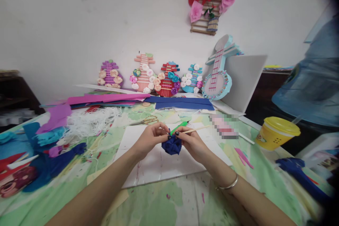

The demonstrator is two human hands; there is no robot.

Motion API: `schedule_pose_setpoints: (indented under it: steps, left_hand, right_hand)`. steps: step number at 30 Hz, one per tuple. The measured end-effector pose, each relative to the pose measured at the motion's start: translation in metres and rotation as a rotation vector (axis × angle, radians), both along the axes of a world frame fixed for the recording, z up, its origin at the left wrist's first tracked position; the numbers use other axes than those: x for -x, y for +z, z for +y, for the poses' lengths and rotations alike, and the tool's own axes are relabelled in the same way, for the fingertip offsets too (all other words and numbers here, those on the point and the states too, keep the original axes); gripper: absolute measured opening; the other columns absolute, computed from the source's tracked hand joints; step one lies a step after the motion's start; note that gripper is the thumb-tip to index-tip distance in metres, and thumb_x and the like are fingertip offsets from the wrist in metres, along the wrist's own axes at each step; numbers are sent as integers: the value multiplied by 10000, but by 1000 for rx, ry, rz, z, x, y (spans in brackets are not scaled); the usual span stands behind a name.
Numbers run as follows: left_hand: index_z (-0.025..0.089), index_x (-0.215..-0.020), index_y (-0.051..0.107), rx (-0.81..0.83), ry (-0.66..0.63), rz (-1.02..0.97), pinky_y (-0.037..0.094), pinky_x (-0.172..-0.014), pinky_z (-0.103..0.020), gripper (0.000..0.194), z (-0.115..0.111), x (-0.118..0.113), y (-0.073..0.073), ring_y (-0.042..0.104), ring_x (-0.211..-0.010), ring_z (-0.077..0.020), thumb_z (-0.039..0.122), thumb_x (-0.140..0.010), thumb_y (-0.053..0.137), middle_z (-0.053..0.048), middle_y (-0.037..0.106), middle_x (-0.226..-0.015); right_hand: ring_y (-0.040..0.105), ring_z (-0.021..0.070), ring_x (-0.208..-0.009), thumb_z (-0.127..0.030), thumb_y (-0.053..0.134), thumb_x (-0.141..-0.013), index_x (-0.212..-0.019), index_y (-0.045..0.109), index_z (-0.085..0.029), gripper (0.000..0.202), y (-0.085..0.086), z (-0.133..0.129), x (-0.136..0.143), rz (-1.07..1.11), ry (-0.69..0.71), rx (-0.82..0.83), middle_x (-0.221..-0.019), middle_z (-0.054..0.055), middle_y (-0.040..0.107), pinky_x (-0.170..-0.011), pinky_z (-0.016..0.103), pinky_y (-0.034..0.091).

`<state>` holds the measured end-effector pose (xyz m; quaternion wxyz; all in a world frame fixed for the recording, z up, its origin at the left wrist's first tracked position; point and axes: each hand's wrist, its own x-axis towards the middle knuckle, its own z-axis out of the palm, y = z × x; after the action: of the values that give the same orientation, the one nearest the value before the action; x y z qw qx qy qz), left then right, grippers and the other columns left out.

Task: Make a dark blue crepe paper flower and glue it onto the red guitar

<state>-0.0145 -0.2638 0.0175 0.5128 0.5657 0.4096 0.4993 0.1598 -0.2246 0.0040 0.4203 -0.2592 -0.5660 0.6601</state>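
Blue paper flower (172,146), held between both hands above the white board (169,167).
The left hand (150,137) pinches the flower's upper edge; the right hand (194,144) grips its other side, with a thin wooden stick (197,129) apparently tucked in the fingers. Good handling here likely means a light, steady left pinch at the gathered folds, small right-finger adjustments, and no squeezing of the outer petals, which could crease flat; the stick's point is best kept off the paper.

crinkled matt blue paper flower (172,145), glossy yellow tub (275,134)
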Motion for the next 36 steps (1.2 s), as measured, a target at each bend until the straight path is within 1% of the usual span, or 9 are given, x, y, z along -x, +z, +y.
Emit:
schedule_pose_setpoints:
  steps: [6, 9, 12, 15, 18, 23, 26, 30, 36]
  left_hand:
    - [136, -775, 568, 25, -24, -24, 373, -584, -218, 209, 2, 0, 1, 553, -608, -109, 210, -660, 726, -10, 641, -663]
    - [136, -761, 572, 34, -28, -31, 367, -582, -217, 202, 3, 0, 0, 549, -605, -107, 211, -659, 728, -6, 638, -652]
    - [136, -749, 573, 42, -19, -32, 359, -582, -216, 199, 4, 2, -3, 537, -603, -102, 214, -657, 731, -4, 633, -649]
    - [136, -742, 572, 100, -33, -56, 354, -577, -220, 207, 5, 4, -4, 523, -591, -97, 214, -647, 739, -5, 625, -650]
    - [135, -730, 569, 181, -73, -112, 357, -577, -226, 221, 4, 4, -5, 519, -584, -96, 216, -633, 750, -7, 615, -651]
    - [137, -739, 575, 228, -94, -164, 367, -592, -236, 250, 3, 3, -7, 538, -608, -110, 233, -615, 770, -10, 606, -648]
    - [136, -750, 578, 251, -102, -177, 360, -579, -233, 269, 6, 3, -13, 534, -593, -105, 241, -608, 781, -11, 609, -647]
    - [128, -770, 588, 258, -135, -224, 357, -580, -227, 283, 12, 7, -25, 535, -590, -98, 238, -606, 791, -17, 618, -659]
    - [116, -756, 591, 244, -138, -294, 379, -587, -235, 308, 16, 11, -40, 557, -594, -110, 251, -584, 808, -28, 626, -659]
  right_hand:
    - [447, 99, -601, -290, 677, -702, -742, 642, -159, 141, -3, 3, -2, -64, 19, -61, -663, -5, 540, -556, 243, 323]
    - [444, 97, -592, -291, 680, -699, -741, 646, -159, 143, -3, 3, -2, -76, 29, -53, -658, -5, 544, -549, 241, 318]
    - [432, 95, -576, -299, 700, -677, -718, 654, -153, 158, -3, 4, -2, -79, 5, -35, -641, -1, 550, -538, 240, 312]
    - [446, 106, -583, -301, 716, -660, -727, 676, -151, 169, -4, 6, -3, -91, -8, -47, -655, 16, 581, -538, 247, 324]
    - [476, 119, -607, -293, 720, -658, -740, 687, -157, 162, -5, 7, -4, -90, -2, -63, -669, 23, 604, -558, 255, 348]
    - [513, 131, -624, -274, 722, -646, -731, 692, -156, 149, -4, 7, -6, -95, -6, -50, -688, 32, 634, -585, 267, 373]
    - [530, 140, -627, -264, 734, -619, -708, 699, -153, 146, -6, 9, -5, -104, -16, -33, -678, 38, 649, -592, 274, 382]
    - [551, 145, -637, -253, 759, -583, -690, 711, -159, 150, -13, 13, -3, -66, -21, -23, -677, 37, 667, -615, 277, 397]
    - [552, 139, -619, -255, 767, -579, -698, 715, -170, 156, -20, 17, -3, -79, -11, -7, -666, 29, 671, -611, 272, 403]
